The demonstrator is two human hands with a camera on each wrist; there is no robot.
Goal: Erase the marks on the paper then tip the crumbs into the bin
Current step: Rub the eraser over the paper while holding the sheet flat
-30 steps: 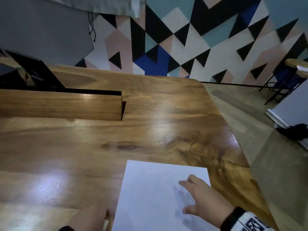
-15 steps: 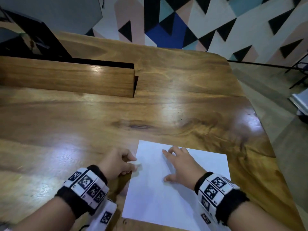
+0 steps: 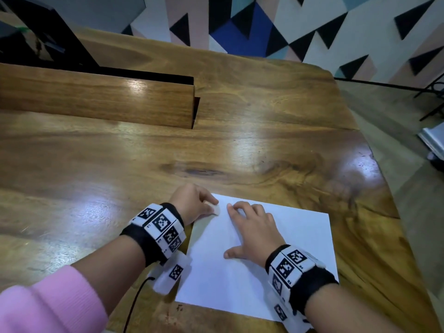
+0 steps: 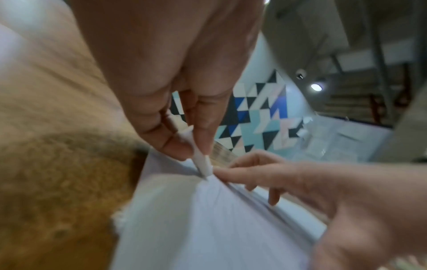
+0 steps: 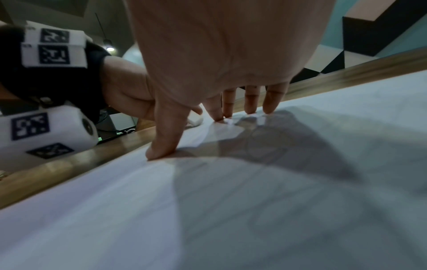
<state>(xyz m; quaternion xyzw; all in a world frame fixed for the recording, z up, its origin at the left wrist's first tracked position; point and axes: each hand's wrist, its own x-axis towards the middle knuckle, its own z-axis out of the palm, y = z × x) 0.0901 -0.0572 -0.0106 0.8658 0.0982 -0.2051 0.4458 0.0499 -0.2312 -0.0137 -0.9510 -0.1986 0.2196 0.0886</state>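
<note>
A white sheet of paper lies on the wooden table near its front right corner. My left hand pinches a small white eraser and holds its tip on the paper's far left corner. In the left wrist view the eraser touches the paper just beside my right fingertips. My right hand lies spread on the sheet, fingertips and thumb pressing it down. The right wrist view shows faint pencil marks on the paper under the hand's shadow. No bin is in view.
A raised wooden divider runs across the table's far left, with dark equipment behind it. The table's right edge drops to the floor. A cable trails from my left wrist device.
The head view has tilted down, bringing both wrists into sight. My left hand with the eraser moved onto the paper's far left corner. My right hand slid left and now presses the sheet beside it.
</note>
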